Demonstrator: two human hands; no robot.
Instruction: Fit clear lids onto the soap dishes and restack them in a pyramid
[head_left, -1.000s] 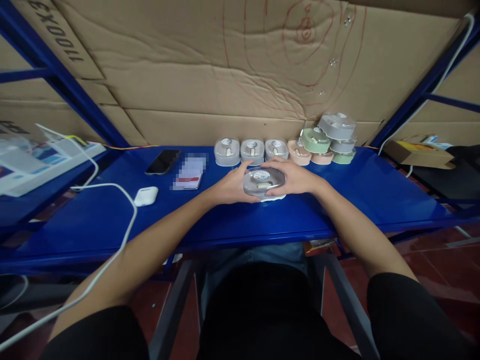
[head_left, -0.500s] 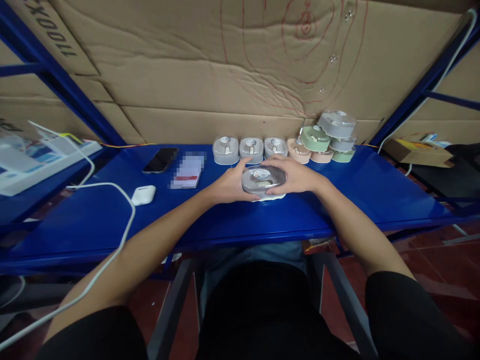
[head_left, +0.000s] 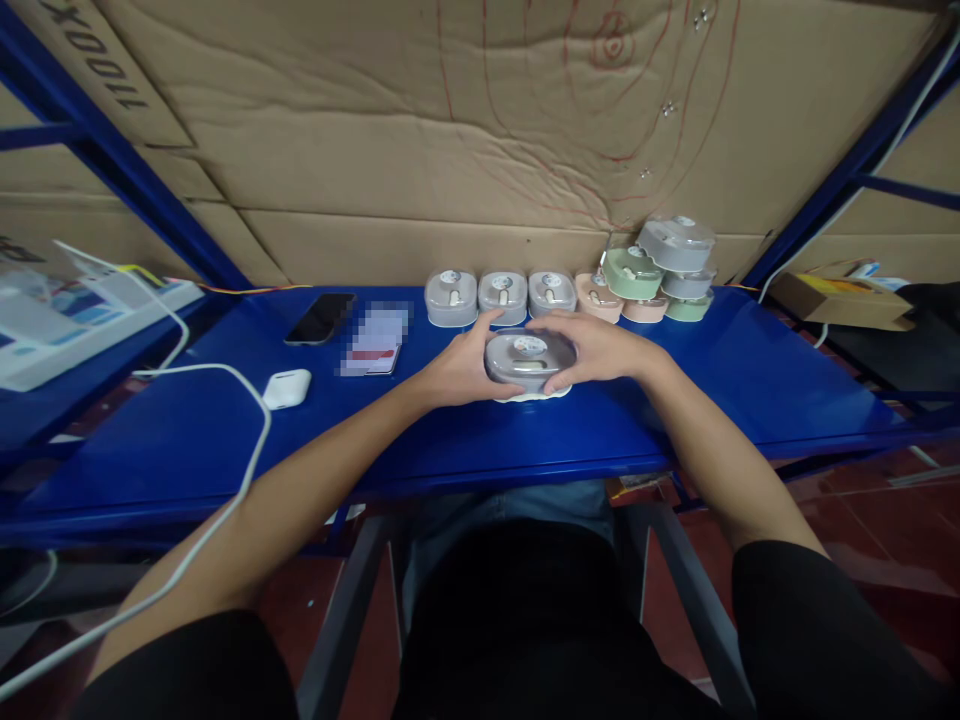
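Observation:
A grey, rounded plastic box [head_left: 525, 378] with a see-through lid and a round sticker on top is level between my hands, near the front edge of the blue table. My left hand [head_left: 466, 368] grips its left end, thumb on the far side and fingers along the near side. Around the right end, my right hand [head_left: 600, 350] is closed in the same way. A white edge shows beneath the box. Just behind it, similar grey boxes [head_left: 502, 298] stand in a row along the cardboard wall.
To the right of that row, peach, green and grey boxes [head_left: 675, 247] are stacked. A dark phone [head_left: 321, 318], a second phone [head_left: 375, 350] with a blurred screen and a white earbud case [head_left: 288, 389] lie to the left. A white cable [head_left: 259, 455] crosses over my left arm.
The box and my right hand have shifted slightly to the right, and the box sits more level. Both hands keep their hold on it.

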